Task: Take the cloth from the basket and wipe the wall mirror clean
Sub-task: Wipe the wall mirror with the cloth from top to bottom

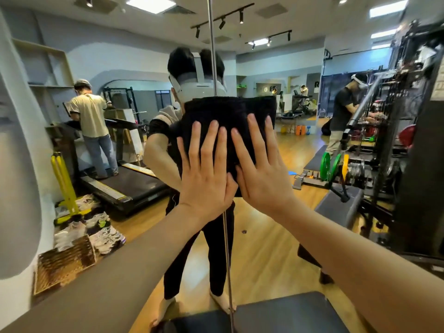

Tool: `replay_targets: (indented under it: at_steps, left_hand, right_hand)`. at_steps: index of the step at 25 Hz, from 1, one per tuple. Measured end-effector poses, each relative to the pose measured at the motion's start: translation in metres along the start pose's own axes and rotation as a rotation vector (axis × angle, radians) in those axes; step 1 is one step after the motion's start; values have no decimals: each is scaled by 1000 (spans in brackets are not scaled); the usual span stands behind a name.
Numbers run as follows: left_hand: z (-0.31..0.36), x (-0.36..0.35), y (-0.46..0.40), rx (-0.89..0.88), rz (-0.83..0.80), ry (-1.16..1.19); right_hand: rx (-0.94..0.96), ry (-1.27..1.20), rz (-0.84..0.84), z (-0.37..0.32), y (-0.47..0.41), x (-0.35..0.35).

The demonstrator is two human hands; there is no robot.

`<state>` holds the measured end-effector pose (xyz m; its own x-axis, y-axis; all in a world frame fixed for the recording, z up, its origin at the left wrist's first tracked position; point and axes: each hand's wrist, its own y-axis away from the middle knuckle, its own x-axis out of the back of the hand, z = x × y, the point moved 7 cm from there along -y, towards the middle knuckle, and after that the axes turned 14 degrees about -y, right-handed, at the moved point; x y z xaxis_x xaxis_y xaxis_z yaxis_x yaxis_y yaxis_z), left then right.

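Note:
A black cloth lies flat against the wall mirror, at head height in front of me. My left hand and my right hand press on it side by side, fingers straight and spread, pointing up. The cloth's lower part is hidden under both palms. A woven basket stands on the floor at the lower left. A vertical metal seam splits the mirror behind my hands. My own reflection stands behind the cloth.
The mirror reflects a gym: a person on a treadmill at left, another at a weight machine at right. Several shoes and a yellow stand lie by the basket. A dark padded bench sits low before me.

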<state>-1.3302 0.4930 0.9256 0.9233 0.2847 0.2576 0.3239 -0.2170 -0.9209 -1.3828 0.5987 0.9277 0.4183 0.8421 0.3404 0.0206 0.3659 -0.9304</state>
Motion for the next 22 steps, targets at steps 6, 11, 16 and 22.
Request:
replay_targets:
  at_steps: [6,11,16,22]
  left_hand:
    - [-66,49,-139,24,74,-36]
    - [-117,78,-227,8,114,-96]
    - [-108,69,-181,-20,178,-62]
    - [-78,39,-59,-3,57,-59]
  right_hand:
    - [19,75,118,2,-150,41]
    - [-12,107,181,3,-247,64]
    - [-18,65,250,-8,-206,49]
    - [-42,10,140,-29,-87,4]
